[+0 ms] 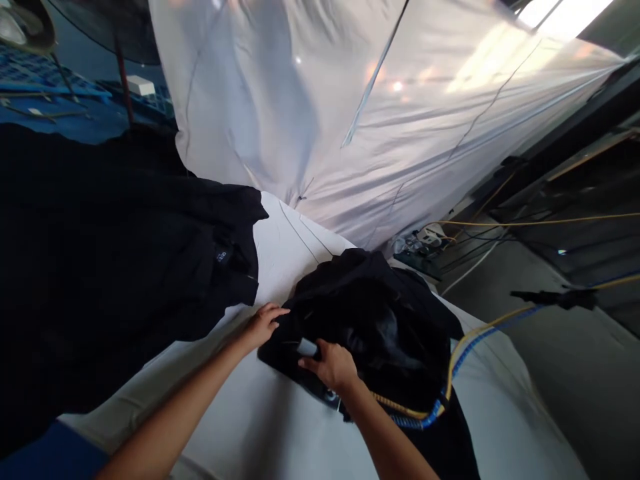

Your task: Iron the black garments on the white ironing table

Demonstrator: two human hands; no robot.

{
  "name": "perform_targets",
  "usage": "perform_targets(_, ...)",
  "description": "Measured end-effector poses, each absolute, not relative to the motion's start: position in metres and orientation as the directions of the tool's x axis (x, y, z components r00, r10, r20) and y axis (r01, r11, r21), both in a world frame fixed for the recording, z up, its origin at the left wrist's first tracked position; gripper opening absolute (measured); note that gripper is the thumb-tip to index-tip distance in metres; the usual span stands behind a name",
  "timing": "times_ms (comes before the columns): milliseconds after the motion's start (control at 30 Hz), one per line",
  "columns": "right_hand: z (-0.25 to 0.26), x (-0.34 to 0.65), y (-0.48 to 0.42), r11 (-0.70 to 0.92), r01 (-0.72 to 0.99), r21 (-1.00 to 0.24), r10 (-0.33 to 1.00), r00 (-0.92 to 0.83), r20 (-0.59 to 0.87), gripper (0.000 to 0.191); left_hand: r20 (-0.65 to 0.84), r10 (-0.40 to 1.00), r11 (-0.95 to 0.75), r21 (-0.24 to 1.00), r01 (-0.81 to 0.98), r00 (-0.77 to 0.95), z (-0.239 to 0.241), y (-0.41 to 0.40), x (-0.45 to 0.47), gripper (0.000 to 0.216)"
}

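A crumpled black garment (380,320) lies on a white padded board (280,427). My left hand (263,325) rests on the garment's near-left edge, fingers stretched out flat. My right hand (330,365) presses on the dark fabric just right of it, fingers curled over a pale label or patch; what it grips, if anything, is hidden. A yellow and blue cable (450,373) loops from near my right wrist across the garment.
A pile of black clothes (100,267) covers the left side. A large white sheet (380,113) hangs behind the board. Yellow cables (550,221) run over the floor at right, past dark racks. Blue crates (45,87) sit at the far left.
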State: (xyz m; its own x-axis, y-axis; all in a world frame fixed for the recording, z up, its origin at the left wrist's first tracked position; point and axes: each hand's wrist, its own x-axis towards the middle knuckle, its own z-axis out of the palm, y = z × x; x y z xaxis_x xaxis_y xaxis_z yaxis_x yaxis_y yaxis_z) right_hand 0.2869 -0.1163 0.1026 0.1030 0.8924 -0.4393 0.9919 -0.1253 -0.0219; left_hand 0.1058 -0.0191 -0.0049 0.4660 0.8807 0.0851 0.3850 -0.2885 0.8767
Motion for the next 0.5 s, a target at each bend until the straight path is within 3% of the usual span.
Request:
perform_targets(267,0.097,0.261,-0.088,-0.320,0.946,0.046,0.841,0.306,-0.447,0.061,0.214,0.897,-0.310,0.928,0.208,0.386,-0.017,-0.011,0.093,0.050)
perform_targets(500,0.100,0.242,-0.052,-0.375,0.926,0.033,0.814,0.346,-0.466,0.060,0.187,0.937,-0.252,0.947,0.199,0.295,-0.016,-0.013,0.081,0.041)
